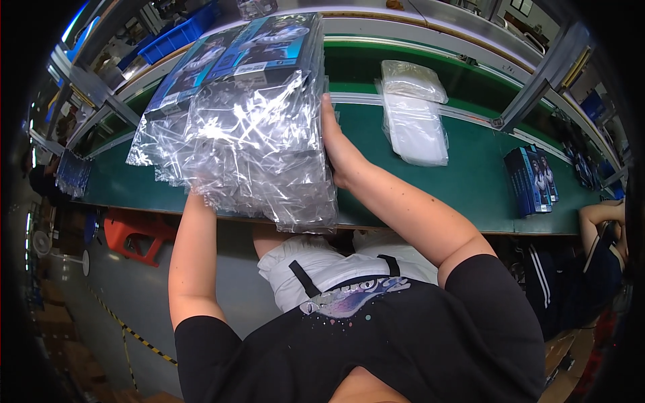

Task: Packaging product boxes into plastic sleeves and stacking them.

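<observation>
A large stack of dark-blue printed boxes in clear plastic bags (255, 121) fills the upper left, its crinkled bag ends hanging toward me past the table's front edge. My right hand (338, 149) lies along the stack's right side, palm against it, thumb pointing up. Beneath the front left of the stack goes my left hand (197, 186); the loose plastic covers its fingers, and it bears the stack from below. To the right of the stack, a pile of flat clear plastic bags (415, 124) lies on the green table (463, 188).
More blue boxes (531, 180) stand at the table's right, near another person's arm (601, 218). Bagged items (72, 173) sit at the far left end. A blue bin (178, 37) is behind the stack. A red stool (138, 235) stands on the floor at left. Metal posts (547, 74) frame the bench.
</observation>
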A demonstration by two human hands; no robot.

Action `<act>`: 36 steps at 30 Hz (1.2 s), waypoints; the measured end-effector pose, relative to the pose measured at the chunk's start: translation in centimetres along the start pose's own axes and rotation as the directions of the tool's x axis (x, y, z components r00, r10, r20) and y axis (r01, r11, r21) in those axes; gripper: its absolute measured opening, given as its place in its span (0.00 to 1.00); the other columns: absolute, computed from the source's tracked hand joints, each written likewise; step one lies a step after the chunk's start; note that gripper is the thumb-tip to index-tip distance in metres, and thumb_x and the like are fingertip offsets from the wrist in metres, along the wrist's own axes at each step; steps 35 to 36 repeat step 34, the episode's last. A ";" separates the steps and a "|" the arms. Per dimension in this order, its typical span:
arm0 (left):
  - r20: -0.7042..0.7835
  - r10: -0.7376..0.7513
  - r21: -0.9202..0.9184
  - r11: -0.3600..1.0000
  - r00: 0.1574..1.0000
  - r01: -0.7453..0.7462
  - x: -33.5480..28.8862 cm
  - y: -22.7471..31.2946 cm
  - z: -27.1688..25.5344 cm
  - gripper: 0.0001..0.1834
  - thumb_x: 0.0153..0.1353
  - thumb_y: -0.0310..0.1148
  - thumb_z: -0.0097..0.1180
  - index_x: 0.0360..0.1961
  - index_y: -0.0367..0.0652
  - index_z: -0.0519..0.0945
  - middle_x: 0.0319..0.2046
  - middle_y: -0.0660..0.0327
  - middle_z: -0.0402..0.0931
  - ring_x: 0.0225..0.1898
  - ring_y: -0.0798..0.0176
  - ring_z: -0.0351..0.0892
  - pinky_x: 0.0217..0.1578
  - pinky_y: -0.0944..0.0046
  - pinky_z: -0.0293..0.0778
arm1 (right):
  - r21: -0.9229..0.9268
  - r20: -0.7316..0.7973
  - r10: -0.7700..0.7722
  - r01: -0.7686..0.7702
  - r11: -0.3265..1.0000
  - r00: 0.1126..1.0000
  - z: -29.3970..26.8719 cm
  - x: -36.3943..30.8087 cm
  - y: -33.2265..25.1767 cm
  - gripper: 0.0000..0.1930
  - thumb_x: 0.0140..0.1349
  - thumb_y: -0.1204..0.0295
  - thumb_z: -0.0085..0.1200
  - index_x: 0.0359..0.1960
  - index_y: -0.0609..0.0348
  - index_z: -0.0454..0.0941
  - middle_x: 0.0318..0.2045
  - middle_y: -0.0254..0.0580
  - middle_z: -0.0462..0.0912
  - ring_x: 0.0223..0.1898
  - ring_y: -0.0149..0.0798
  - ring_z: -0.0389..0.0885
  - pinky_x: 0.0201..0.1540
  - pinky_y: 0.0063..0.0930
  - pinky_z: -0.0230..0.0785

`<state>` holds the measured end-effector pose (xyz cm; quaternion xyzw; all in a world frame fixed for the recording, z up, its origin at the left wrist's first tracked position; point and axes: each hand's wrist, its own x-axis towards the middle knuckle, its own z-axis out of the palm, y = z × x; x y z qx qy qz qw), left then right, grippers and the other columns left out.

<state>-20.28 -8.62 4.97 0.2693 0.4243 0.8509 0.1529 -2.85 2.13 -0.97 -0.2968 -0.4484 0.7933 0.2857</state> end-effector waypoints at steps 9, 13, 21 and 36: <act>-0.099 0.196 0.129 0.975 0.976 -0.183 0.6 1.4 -0.7 0.42 0.63 0.64 0.26 0.64 0.37 0.53 0.64 0.47 0.49 0.66 0.52 0.44 0.63 0.49 0.42 | -0.056 -0.203 0.033 -0.045 0.997 0.979 2.6 0.1 1.1 0.57 0.52 0.27 0.32 0.66 0.68 0.39 0.63 0.65 0.50 0.63 0.54 0.57 0.62 0.43 0.57; -0.141 0.270 0.199 0.950 0.952 -0.240 0.6 1.6 -1.1 0.42 0.64 0.64 0.25 0.65 0.37 0.52 0.65 0.47 0.48 0.67 0.52 0.42 0.64 0.49 0.40 | -0.057 -0.176 0.014 -0.024 0.998 0.984 2.8 -0.3 0.9 0.61 0.49 0.24 0.31 0.67 0.71 0.35 0.64 0.71 0.47 0.67 0.58 0.49 0.65 0.45 0.48; -0.205 0.436 0.320 0.876 0.876 -0.360 -2.6 3.5 -4.1 0.43 0.64 0.64 0.22 0.65 0.37 0.51 0.66 0.47 0.45 0.69 0.52 0.38 0.66 0.48 0.34 | -0.120 -0.229 0.027 -0.056 0.991 0.973 0.0 -3.2 -5.5 0.58 0.50 0.23 0.26 0.66 0.67 0.48 0.63 0.67 0.53 0.66 0.56 0.51 0.62 0.54 0.47; 0.651 0.687 0.445 0.000 0.324 -0.896 -7.7 0.9 6.3 0.36 0.67 0.56 0.20 0.69 0.43 0.43 0.70 0.52 0.36 0.71 0.51 0.29 0.68 0.48 0.24 | 0.121 0.551 -0.330 0.319 0.940 0.766 0.8 11.9 -14.6 0.49 0.54 0.27 0.16 0.69 0.49 0.48 0.67 0.44 0.55 0.70 0.47 0.44 0.67 0.48 0.38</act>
